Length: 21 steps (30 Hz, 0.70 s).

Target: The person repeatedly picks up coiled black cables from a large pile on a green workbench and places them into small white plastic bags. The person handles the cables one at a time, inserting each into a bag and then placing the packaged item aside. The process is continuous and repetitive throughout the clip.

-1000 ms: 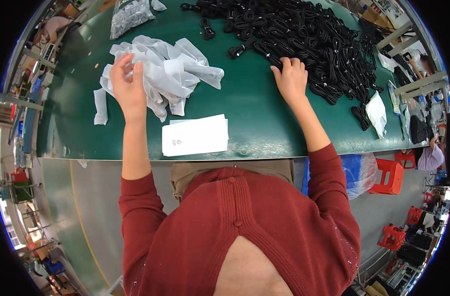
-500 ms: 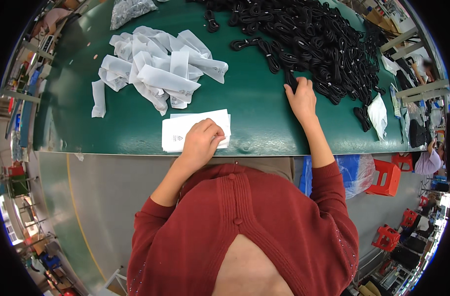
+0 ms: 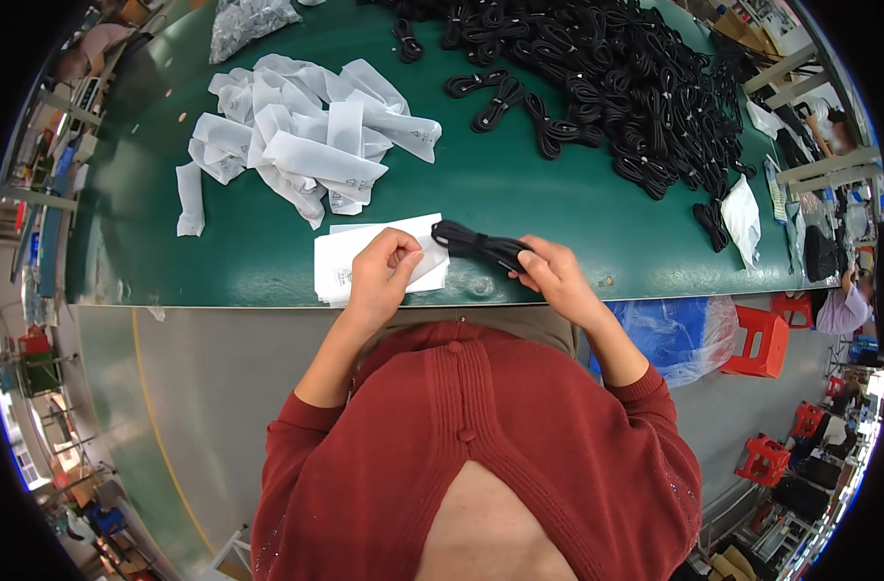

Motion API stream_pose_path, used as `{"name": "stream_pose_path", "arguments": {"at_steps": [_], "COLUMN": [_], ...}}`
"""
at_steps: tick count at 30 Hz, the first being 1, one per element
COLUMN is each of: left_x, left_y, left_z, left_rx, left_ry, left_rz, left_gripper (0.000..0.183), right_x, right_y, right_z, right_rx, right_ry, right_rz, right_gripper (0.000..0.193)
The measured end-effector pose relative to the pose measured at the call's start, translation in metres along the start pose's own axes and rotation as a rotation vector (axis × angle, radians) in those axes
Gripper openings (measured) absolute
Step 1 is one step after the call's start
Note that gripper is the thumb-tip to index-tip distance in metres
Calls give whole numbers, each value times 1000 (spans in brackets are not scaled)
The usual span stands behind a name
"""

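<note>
Pinching the looped, bundled black cable [image 3: 479,244] at the frame's centre with your right hand [image 3: 555,273], you hold its far end at the stacked white sleeves [image 3: 336,259]. Your left hand [image 3: 382,275] curls over them, thin and flat (whether it grips one, I cannot tell).

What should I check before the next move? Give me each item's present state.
1. Black cable bundle in the right hand's grip: ok, held at its right end.
2. Right hand clear of the black cable pile: ok, the pile lies farther back.
3. Left hand at the white stack: ok, it is over it.
4. Top sheet pinched by the left hand: cannot tell.
5. White stack squared up: not ok, edges are offset.
</note>
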<state>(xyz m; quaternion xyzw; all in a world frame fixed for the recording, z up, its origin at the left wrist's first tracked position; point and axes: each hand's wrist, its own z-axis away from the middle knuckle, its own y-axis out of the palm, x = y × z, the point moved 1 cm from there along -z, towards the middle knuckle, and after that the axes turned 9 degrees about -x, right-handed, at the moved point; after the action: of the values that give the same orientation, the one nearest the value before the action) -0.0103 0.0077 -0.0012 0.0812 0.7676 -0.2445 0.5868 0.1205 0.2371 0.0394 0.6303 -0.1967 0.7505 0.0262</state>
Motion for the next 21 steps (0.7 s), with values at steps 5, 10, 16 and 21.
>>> {"name": "stream_pose_path", "arguments": {"at_steps": [5, 10, 16, 21], "left_x": [3, -14, -26, -43], "left_y": [-1, 1, 2, 0], "left_z": [0, -2, -6, -18], "left_rx": [0, 115, 115, 72], "left_ry": [29, 265, 391, 440], "left_rz": [63, -33, -185, -216], "left_gripper": [5, 9, 13, 12], "right_x": [-3, -16, 6, 15], "right_y": [-5, -5, 12, 29], "right_z": [-1, -12, -13, -18], "right_rx": [112, 327, 281, 123], "right_ry": [-151, 299, -226, -494], "right_rz": [199, -35, 265, 326], "right_gripper": [29, 29, 26, 30]}}
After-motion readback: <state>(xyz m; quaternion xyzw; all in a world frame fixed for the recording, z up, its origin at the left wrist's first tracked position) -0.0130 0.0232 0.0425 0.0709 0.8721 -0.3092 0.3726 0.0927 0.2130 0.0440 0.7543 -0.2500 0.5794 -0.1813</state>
